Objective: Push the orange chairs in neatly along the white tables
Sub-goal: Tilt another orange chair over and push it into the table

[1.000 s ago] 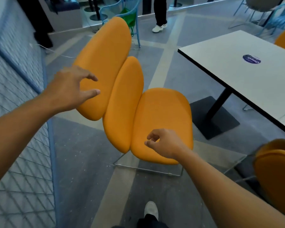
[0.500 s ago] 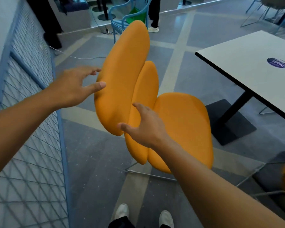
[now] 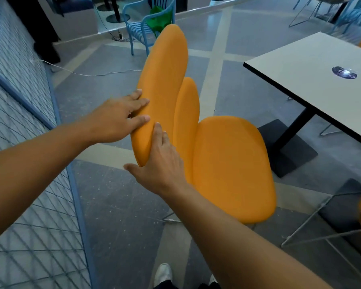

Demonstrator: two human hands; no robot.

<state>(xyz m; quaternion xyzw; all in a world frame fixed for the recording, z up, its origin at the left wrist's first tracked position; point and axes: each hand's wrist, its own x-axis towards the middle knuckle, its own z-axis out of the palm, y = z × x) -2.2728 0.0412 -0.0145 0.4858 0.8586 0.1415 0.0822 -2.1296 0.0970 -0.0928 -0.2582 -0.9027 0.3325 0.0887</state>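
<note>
Change: both hands, spread in the air half a second ago, are now laid on the tall backrest (image 3: 165,69) of the orange padded chair (image 3: 231,163).
Left hand (image 3: 117,119): fingers and thumb are closed on the backrest's left edge.
Right hand (image 3: 163,165): the backrest's lower end is cupped, fingers across its front, thumb spread below.
Chair position: stood on the grey floor (image 3: 117,205), seat turned toward the white rectangular table (image 3: 321,80), not yet under it.
Meaning: a hold is judged secured; the push is not yet begun.
</note>
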